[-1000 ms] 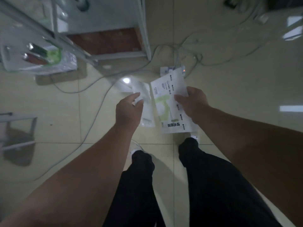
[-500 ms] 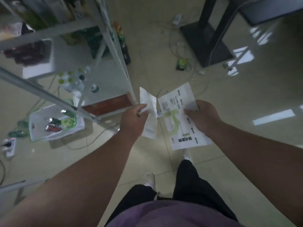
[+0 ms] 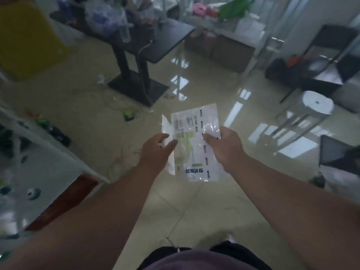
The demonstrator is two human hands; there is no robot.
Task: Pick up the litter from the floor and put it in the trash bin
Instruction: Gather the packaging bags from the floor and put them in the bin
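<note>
Across the tiled floor [image 3: 93,117], which fills most of the view, stand a black pedestal surface [image 3: 155,36] with its flat base, a white round stool [image 3: 317,103] to the right, and a yellow bin-like shape [image 3: 27,39] at the far left that is too blurred to name for certain. Small bits of litter still lie on the tiles, among them a green scrap [image 3: 129,113] near the pedestal base. Closer in, both forearms reach forward at waist height. Between them hangs the printed plastic wrapper [image 3: 194,149], pinched along its right edge by the right hand [image 3: 224,147], thumb on top and fingers curled beneath. Just beside it, partly overlapping its left edge, is a narrower white wrapper [image 3: 167,131], which the left hand [image 3: 155,151] appears to hold between thumb and fingers, though the fingers look loose and the blur hides the exact contact. The step in hand seems to be carrying this litter to the bin. To do it well, I would judge it wise to tighten the left grip or gather both wrappers into one hand, since thin film slips and flutters easily; then keep them low and level, step around the pedestal base and loose scraps, and release only once the hands are directly over the bin's opening.
</note>
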